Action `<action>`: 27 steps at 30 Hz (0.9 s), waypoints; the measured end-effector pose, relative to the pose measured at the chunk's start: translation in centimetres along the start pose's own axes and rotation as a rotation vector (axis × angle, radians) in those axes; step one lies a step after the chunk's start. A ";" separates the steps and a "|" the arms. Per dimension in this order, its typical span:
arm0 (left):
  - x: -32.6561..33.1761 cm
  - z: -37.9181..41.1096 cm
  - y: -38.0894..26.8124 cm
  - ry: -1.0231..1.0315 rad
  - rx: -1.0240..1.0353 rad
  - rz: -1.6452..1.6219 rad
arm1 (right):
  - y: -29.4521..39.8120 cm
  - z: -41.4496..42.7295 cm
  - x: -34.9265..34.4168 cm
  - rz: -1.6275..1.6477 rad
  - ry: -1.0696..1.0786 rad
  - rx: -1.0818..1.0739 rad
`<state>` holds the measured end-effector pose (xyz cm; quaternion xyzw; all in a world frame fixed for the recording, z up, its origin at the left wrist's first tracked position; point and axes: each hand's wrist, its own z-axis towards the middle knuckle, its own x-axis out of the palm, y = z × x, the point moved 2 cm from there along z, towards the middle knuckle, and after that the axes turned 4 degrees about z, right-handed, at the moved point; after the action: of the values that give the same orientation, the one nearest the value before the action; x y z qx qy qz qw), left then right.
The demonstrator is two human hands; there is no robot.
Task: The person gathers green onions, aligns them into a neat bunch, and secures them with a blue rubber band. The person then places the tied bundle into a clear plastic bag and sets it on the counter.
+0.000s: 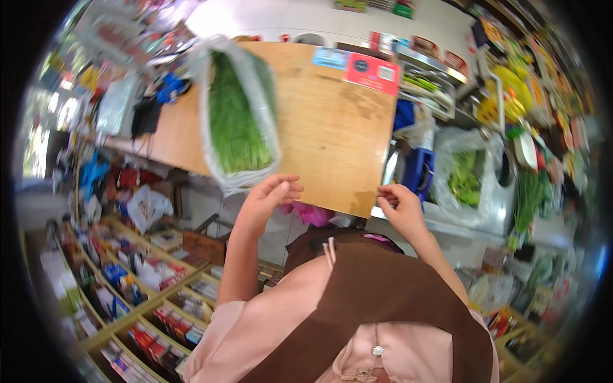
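My left hand, fingers loosely bent and nothing visible in it, hovers by the near end of a clear plastic bag. Long green leafy stalks, probably garlic chives, fill that bag, which lies on a wooden tabletop. Whether the hand touches the bag's rim is unclear. At the table's right corner is my right hand, its fingers slightly curled and holding nothing I can see. A red card with a printed code and a blue card lie along the far edge.
Right of the table, a metal counter carries a blue scale-like device and a plastic bag of leafy greens. Shelves of boxed goods stand at lower left. A pink bag hangs below the table edge.
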<state>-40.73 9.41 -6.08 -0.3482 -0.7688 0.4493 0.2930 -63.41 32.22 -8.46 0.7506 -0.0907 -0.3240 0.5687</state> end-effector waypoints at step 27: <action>-3.9 6.2 8.8 -0.624 0.173 -0.249 | -0.2 16.1 12.7 0.568 0.322 0.374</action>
<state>-40.77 6.40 -17.15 -0.0717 -0.8168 0.5586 0.1250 -63.15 13.05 -15.86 0.8277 -0.2622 -0.0089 0.4961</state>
